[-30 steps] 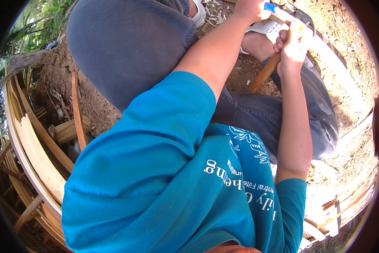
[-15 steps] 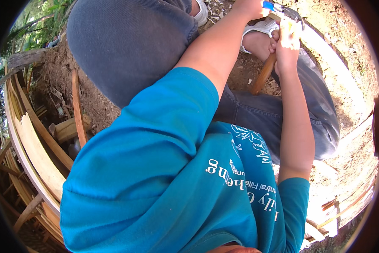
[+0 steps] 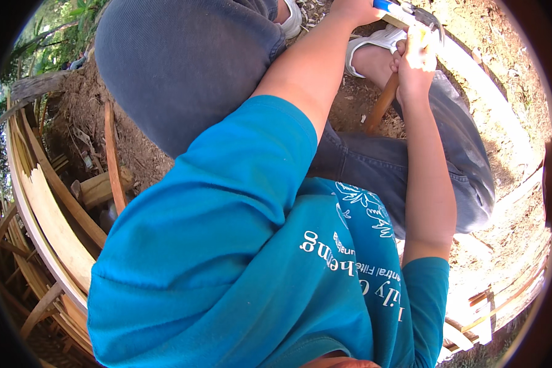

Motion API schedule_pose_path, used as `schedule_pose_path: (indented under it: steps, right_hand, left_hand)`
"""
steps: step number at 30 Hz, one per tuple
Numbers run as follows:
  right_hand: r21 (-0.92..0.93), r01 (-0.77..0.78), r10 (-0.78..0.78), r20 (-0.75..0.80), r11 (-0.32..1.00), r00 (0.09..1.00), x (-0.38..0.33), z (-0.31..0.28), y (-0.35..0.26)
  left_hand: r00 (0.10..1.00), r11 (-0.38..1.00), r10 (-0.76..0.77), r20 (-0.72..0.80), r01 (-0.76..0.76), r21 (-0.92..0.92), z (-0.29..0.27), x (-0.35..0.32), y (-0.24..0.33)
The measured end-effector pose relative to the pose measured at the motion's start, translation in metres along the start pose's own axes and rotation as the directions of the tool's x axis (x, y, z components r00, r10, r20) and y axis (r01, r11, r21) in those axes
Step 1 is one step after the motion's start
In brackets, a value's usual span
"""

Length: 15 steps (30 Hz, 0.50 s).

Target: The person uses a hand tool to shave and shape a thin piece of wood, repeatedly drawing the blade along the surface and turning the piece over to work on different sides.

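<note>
At the top edge my left hand (image 3: 357, 10) is closed on the blue handle of a hand tool (image 3: 384, 7). Its metal part reaches right, toward the dark curved metal head (image 3: 434, 22) of a wooden-handled tool. My right hand (image 3: 418, 60) grips that tool close to its head, fingers wrapped round it. The wooden handle (image 3: 382, 105) slants down and left from my fist to my trouser leg. Strong sunlight washes out the knuckles and metal, so the exact kind of either tool cannot be made out. Part of my left hand is cut off by the frame.
I sit low on bare earth, legs bent, a pale shoe (image 3: 374, 44) beside the tools. Long split wood strips (image 3: 58, 221) are stacked at the left, near a short log (image 3: 104, 186). A pale curved band (image 3: 481, 86) lies at the right; more wood pieces (image 3: 478, 322) lie lower right.
My left hand and the blue-handled tool have slid a little to the left. My right hand and the wooden-handled tool stay nearly in place.
</note>
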State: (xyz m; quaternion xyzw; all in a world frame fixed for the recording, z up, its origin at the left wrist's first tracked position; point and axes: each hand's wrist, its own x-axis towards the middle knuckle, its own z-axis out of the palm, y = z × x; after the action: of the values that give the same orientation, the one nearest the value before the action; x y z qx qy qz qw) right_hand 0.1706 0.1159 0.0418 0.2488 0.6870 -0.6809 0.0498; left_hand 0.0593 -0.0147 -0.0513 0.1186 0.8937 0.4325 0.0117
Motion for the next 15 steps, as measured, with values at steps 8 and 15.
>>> schedule_pose_path:
  steps: [8, 15]
  right_hand:
    - [0.076, -0.060, 0.055, 0.071, 0.995, 0.996, -0.008, 0.005, -0.015]
    - [0.122, -0.001, -0.006, 0.052, 0.993, 0.999, -0.012, -0.009, -0.021]
  left_hand:
    - [0.996, 0.995, 0.074, -0.058, -0.078, -0.067, -0.002, 0.000, 0.000]
    - [0.996, 0.994, 0.029, -0.082, -0.038, -0.101, -0.009, 0.002, 0.018]
